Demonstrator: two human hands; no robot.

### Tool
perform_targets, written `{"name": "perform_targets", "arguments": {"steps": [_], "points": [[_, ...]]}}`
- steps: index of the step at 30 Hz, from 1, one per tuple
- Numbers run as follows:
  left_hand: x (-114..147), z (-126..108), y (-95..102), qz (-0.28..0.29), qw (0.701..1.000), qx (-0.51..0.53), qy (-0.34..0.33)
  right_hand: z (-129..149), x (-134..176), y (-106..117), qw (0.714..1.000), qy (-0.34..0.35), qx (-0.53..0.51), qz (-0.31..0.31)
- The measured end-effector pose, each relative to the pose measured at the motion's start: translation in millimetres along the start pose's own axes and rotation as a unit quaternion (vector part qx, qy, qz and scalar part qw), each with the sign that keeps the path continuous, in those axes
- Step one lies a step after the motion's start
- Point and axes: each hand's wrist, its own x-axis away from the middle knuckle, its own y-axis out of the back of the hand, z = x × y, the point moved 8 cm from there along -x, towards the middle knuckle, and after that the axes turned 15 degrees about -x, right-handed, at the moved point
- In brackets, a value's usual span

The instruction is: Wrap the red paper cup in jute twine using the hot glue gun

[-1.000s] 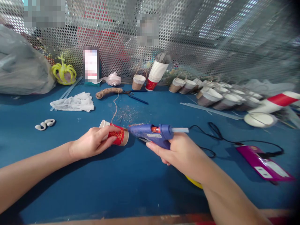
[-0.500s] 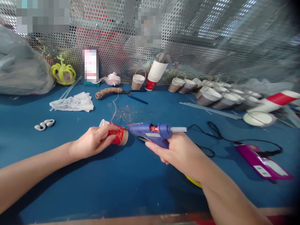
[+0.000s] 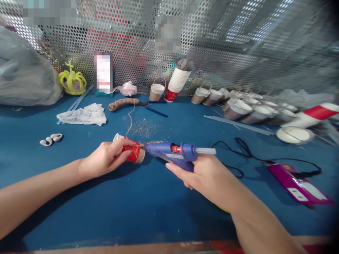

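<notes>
Around the middle of the blue counter [image 3: 148, 204], the left hand [image 3: 102, 160] had its fingers closed on a red-patterned white paper cup [image 3: 134, 153], tipped on its side. The right hand [image 3: 208, 173] was wrapped about the grip of a blue plastic glue gun [image 3: 161, 149], its nozzle at the cup's tan end. Thin brown twine [image 3: 130, 122] ran from the cup toward a wound bundle [image 3: 123, 103] near the counter's far edge.

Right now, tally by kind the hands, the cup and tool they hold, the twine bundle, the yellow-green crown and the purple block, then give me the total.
Hands: 2 (left hand, right hand)
Red-wrapped cup: 1
Glue gun: 1
Twine bundle: 1
Yellow-green crown: 1
Purple block: 1
Total: 7
</notes>
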Motion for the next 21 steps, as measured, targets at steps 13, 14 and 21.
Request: {"name": "perform_targets", "arguments": {"steps": [13, 14, 21], "points": [[0, 6, -1.7, 0.019, 0.999, 0.016, 0.042, -2, 6, -3, 0.998, 0.036, 0.054, 0.009], [0, 7, -1.8, 0.022, 0.998, 0.014, 0.049, -1, 7, -4, 0.997, 0.041, 0.058, 0.01], [0, 9, -1.8, 0.026, 0.997, 0.018, 0.065, 4, 10, -3, 0.992, 0.093, 0.084, -0.001]]}}
